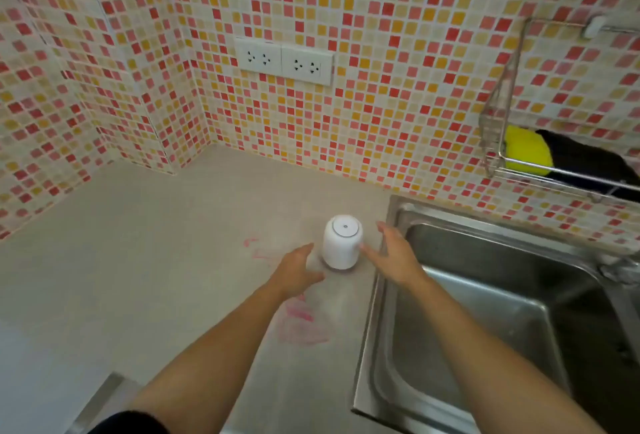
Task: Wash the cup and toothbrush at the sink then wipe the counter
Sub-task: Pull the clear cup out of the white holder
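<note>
The cup (343, 243) stood on the counter (156, 243), near its right-hand edge and just beside the left rim of the steel sink (377, 312). It was white and rounded. Its upper face was closed and flat, marked with a ring and a small dark dot.

The left hand (298, 272) lay just left of the cup and slightly nearer the front edge, with its fingers spread wide and holding nothing. A narrow gap showed between its fingertips and the cup wall. The right hand (394, 257) was on the cup's other side, over the strip of counter by the sink rim, also spread wide and holding nothing. Its thumb tip reached the cup's right side, but motion blur prevented confirming contact. A dark sleeve (128, 423) showed on the left arm at the bottom of the view.

A pink stain (301, 326) marked the counter below the left wrist, towards the front edge. A fainter pink smear (256, 250) lay left of the cup.

The tiled wall (381, 122) behind the counter carried a pair of white sockets (284, 61). A wire rack (498, 153) was fixed to the wall above the sink's back edge and held a yellow sponge (526, 149) with a black cloth (581, 160) beside it.
</note>
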{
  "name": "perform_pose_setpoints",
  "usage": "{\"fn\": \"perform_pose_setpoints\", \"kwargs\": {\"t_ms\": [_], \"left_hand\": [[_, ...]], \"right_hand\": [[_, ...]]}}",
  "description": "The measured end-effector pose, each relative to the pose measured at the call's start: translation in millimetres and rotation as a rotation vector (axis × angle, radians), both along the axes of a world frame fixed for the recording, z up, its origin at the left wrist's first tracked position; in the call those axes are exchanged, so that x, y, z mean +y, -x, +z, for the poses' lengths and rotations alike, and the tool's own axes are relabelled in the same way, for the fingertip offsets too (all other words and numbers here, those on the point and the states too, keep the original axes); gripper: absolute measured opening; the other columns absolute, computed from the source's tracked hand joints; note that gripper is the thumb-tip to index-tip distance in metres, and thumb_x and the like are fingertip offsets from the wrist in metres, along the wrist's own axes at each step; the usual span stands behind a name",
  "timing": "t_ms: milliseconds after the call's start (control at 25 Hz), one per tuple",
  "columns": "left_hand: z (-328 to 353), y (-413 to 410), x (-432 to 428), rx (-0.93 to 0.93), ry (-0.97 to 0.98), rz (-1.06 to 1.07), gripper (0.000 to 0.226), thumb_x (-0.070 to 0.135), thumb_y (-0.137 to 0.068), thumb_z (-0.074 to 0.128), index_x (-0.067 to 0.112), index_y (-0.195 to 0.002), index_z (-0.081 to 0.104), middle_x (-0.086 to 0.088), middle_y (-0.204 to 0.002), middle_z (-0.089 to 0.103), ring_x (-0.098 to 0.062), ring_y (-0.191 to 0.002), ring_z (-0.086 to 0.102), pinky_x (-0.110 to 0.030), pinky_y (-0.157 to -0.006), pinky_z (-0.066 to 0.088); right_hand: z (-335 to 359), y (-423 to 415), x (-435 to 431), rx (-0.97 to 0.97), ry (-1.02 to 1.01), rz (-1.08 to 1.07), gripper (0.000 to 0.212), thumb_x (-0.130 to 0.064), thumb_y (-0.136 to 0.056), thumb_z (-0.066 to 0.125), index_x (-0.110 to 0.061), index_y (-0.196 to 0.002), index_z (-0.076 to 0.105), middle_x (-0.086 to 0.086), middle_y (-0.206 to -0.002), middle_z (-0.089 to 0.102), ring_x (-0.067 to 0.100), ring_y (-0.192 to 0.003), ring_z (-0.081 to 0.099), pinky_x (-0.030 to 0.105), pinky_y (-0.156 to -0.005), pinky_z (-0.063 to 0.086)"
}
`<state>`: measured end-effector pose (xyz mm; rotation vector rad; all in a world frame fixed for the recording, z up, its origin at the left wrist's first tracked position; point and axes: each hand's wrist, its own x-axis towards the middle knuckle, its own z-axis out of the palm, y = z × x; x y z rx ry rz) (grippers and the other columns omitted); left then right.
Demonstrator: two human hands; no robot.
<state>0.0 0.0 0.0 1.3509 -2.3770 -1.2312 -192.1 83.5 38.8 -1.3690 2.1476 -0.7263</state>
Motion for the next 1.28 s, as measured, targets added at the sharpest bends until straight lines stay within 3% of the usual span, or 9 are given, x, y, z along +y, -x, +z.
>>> {"fn": "perform_pose_setpoints", "kwargs": {"t_ms": [120, 200, 320, 440, 560, 680, 840, 1040, 1280], "left_hand": [[-13.7, 12.3, -15.3, 0.126, -0.061, -0.022, 0.064, 0.022, -0.064, 0.075, 0.009, -0.124, 0.054, 0.001, -0.114, 0.059, -0.019, -0.104, 0.058, -0.022, -0.080, 0.042], [-28.0, 20.7, -25.8, 0.163, -0.076, -0.045, 0.062, 0.024, -0.060, 0.079, 0.010, -0.117, 0.059, -0.002, -0.107, 0.067, -0.020, -0.097, 0.064, -0.021, -0.077, 0.048], [-36.1, 25.5, -34.1, 0.206, -0.094, -0.029, 0.058, 0.019, -0.065, 0.084, 0.009, -0.117, 0.058, 0.002, -0.103, 0.066, -0.012, -0.092, 0.060, -0.010, -0.068, 0.043], [-37.7, 33.0, -35.2, 0.243, -0.060, -0.044, 0.074, 0.030, -0.060, 0.087, 0.010, -0.124, 0.053, 0.002, -0.111, 0.062, -0.009, -0.095, 0.055, -0.013, -0.073, 0.038], [-37.7, 38.5, -37.9, 0.246, -0.097, -0.072, 0.077, 0.028, -0.062, 0.087, 0.013, -0.128, 0.049, 0.001, -0.119, 0.060, -0.010, -0.102, 0.053, -0.018, -0.081, 0.037], [-40.7, 44.1, -41.6, 0.239, -0.078, -0.118, 0.088, 0.040, -0.056, 0.085, 0.017, -0.132, 0.046, -0.003, -0.127, 0.055, -0.015, -0.112, 0.051, -0.022, -0.086, 0.036], [-44.2, 50.2, -46.7, 0.177, -0.062, -0.183, 0.101, 0.038, -0.055, 0.088, 0.016, -0.139, 0.037, -0.004, -0.133, 0.044, -0.016, -0.120, 0.043, -0.022, -0.089, 0.033], [-52.1, 53.7, -42.2, 0.196, -0.124, -0.194, 0.108, 0.033, -0.062, 0.086, 0.013, -0.147, 0.022, -0.006, -0.146, 0.039, -0.024, -0.131, 0.040, -0.036, -0.106, 0.036], [-56.3, 51.4, -40.5, 0.254, -0.129, -0.174, 0.099, 0.032, -0.061, 0.087, 0.017, -0.142, 0.032, -0.001, -0.136, 0.051, -0.021, -0.123, 0.049, -0.028, -0.098, 0.041]], "right_hand": [[0.2, -7.1, -30.4, -0.045, -0.038, 0.063, 0.099, -0.045, -0.072, 0.075, -0.017, -0.148, 0.017, 0.006, -0.153, 0.023, 0.024, -0.139, 0.026, 0.039, -0.113, 0.023], [0.0, -10.9, -45.1, -0.008, -0.070, 0.137, 0.106, -0.046, -0.065, 0.080, -0.024, -0.147, 0.016, 0.003, -0.151, 0.026, 0.022, -0.137, 0.028, 0.037, -0.110, 0.025], [-7.2, -8.2, -55.0, 0.064, -0.087, 0.156, 0.101, -0.045, -0.062, 0.082, -0.029, -0.144, 0.025, 0.002, -0.144, 0.037, 0.020, -0.130, 0.038, 0.030, -0.102, 0.030], [-9.8, -1.3, -52.0, 0.036, -0.062, 0.118, 0.090, -0.039, -0.065, 0.081, -0.026, -0.140, 0.033, 0.001, -0.137, 0.042, 0.019, -0.123, 0.043, 0.025, -0.097, 0.031], [-10.5, 14.0, -41.7, -0.083, -0.049, 0.073, 0.080, -0.030, -0.068, 0.077, -0.037, -0.135, 0.033, 0.000, -0.135, 0.040, 0.020, -0.120, 0.043, 0.030, -0.097, 0.038], [-10.7, 16.6, -37.0, -0.106, -0.082, 0.093, 0.079, -0.026, -0.069, 0.076, -0.043, -0.133, 0.033, -0.001, -0.132, 0.034, 0.020, -0.119, 0.040, 0.030, -0.094, 0.038], [-16.2, 11.0, -38.7, -0.052, -0.053, 0.126, 0.085, -0.029, -0.062, 0.084, -0.037, -0.131, 0.034, -0.001, -0.128, 0.034, 0.017, -0.114, 0.039, 0.029, -0.090, 0.038], [-13.9, 15.4, -36.0, -0.056, -0.057, 0.134, 0.079, -0.031, -0.064, 0.082, -0.039, -0.127, 0.035, -0.002, -0.127, 0.036, 0.017, -0.112, 0.041, 0.028, -0.086, 0.042], [0.2, 17.7, -39.2, 0.037, -0.087, 0.184, 0.077, -0.035, -0.064, 0.081, -0.040, -0.124, 0.034, -0.004, -0.124, 0.037, 0.017, -0.110, 0.041, 0.027, -0.084, 0.044]]}}
